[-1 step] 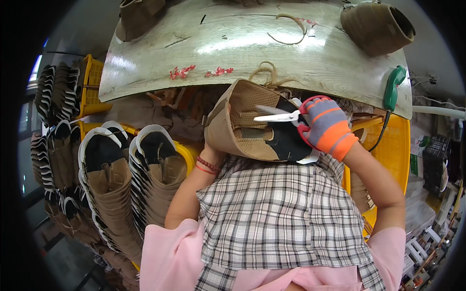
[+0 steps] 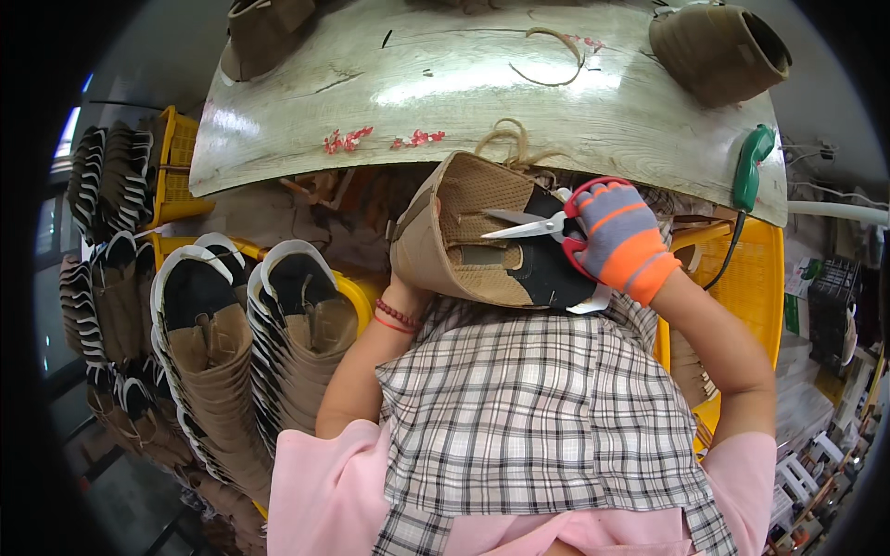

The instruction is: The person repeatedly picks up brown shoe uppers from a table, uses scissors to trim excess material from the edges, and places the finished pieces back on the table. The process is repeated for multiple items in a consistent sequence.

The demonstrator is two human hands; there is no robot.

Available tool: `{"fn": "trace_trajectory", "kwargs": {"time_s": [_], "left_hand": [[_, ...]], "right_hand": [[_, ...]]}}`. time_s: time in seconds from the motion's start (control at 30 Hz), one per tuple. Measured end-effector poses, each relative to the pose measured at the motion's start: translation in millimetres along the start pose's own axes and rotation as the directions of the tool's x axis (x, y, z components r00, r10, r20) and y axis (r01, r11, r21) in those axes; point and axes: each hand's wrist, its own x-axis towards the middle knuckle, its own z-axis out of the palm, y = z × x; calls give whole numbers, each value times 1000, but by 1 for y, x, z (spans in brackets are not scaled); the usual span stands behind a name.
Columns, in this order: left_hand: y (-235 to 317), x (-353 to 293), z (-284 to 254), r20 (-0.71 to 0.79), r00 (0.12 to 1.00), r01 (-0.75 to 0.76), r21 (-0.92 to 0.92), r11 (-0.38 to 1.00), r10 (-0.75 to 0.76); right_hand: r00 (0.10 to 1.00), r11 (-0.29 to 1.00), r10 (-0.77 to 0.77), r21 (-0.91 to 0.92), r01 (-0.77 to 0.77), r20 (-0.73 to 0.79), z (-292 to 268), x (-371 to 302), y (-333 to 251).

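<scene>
One bare left hand (image 2: 404, 289) was mostly hidden behind the tan fabric shoe upper (image 2: 491, 278) at the frame's centre; I could not tell its grip. The right hand (image 2: 627, 237), in a grey-and-orange glove, curled around red-handled steel scissors (image 2: 553, 225), blades parted over the upper's mouth. Careful blade work seemed to need a steady upper and tips clear of its lining. The upper gaped, mesh-textured and partly black inside. Beyond spread the pale wood-grain table (image 2: 297, 111).
</scene>
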Motion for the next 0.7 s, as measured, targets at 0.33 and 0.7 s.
{"fn": "trace_trajectory", "kwargs": {"time_s": [0.33,0.7], "left_hand": [[2,2,15,5,1000,8,152,988,-9],[5,0,20,90,996,24,70,997,-30]], "right_hand": [[989,985,-147,-95,144,-19,2,29,-13],[981,979,-180,-105,173,-66,-7,23,-4]]}}
